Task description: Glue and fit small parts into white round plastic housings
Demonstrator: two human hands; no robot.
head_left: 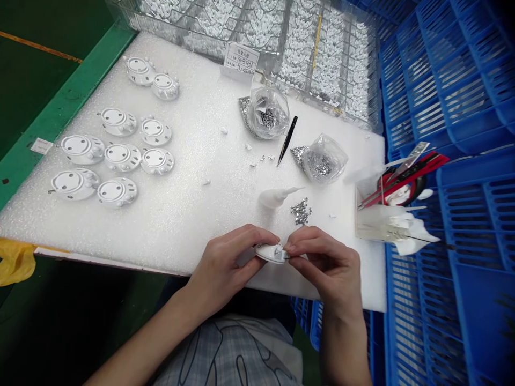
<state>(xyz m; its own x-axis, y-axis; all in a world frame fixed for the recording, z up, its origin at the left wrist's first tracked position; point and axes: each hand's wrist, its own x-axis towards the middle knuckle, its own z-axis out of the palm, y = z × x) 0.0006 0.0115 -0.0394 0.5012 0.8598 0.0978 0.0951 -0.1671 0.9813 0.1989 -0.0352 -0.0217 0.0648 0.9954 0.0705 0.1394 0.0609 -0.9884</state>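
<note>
Right at the near edge of the foam surface, the small white round piece sits between both hands, lifted just clear of the foam. The left hand has its fingers curled shut around the piece's rim from that side. The right hand pinches thumb and forefinger tight on the opposite edge, where a little tab seems to stick out; I can't tell whether it also holds some tiny part there.

It looks like moulded plastic: light, stiff and probably a bit slick, with small projections that could snap, so the rim is the sensible place to hold it.

Just beyond the hands lie a loose heap of silvery bits and a white nozzle bottle on its side. Further back, two clear bags hold more of the same silvery bits, with black tweezers between them. A clear tub at the right edge holds red-handled tools. Well off to the left is a cluster of matching pieces. Clear trays of white parts line the back, and blue crates stand to the right.
</note>
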